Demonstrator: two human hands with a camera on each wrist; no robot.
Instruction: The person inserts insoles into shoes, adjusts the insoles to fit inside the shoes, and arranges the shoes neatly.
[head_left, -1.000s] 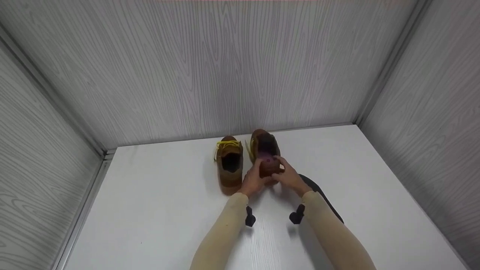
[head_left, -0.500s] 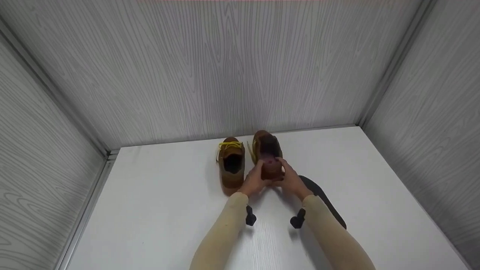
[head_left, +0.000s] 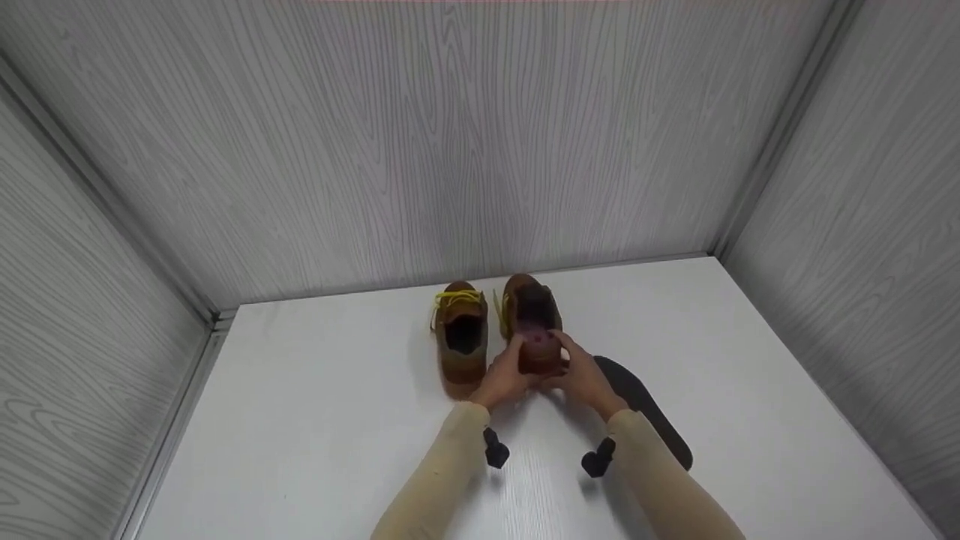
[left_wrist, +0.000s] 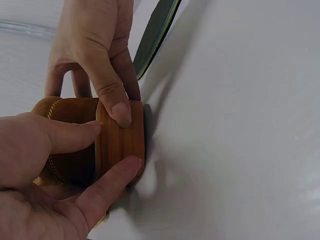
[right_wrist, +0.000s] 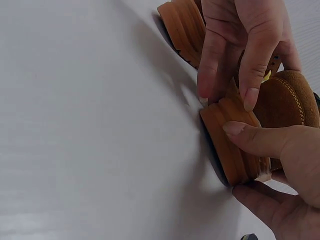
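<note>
Two brown shoes stand side by side near the back wall in the head view. My left hand [head_left: 504, 376] and right hand [head_left: 585, 379] both grip the heel of the right-hand shoe [head_left: 541, 358]. Thumbs and fingers press on its tan sole edge [left_wrist: 117, 142] in the left wrist view. From the right wrist side, the heel [right_wrist: 225, 135] appears slightly tilted, low over the table. The left-hand shoe [head_left: 463, 366], with a yellow lace [head_left: 459, 295], stands beside my left hand. Under my right forearm lies a dark insole [head_left: 651, 412], partly hidden.
The white table [head_left: 315, 420] extends to both sides and toward me. A grey wood-grain wall [head_left: 420, 150] rises right behind the shoe toes. Side walls stand left [head_left: 67, 300] and right [head_left: 877, 225].
Both hands keep hold of the shoe's heel; the right fingers have closed in lower around it. The head view has shifted slightly, and the shoes stay about in place.
</note>
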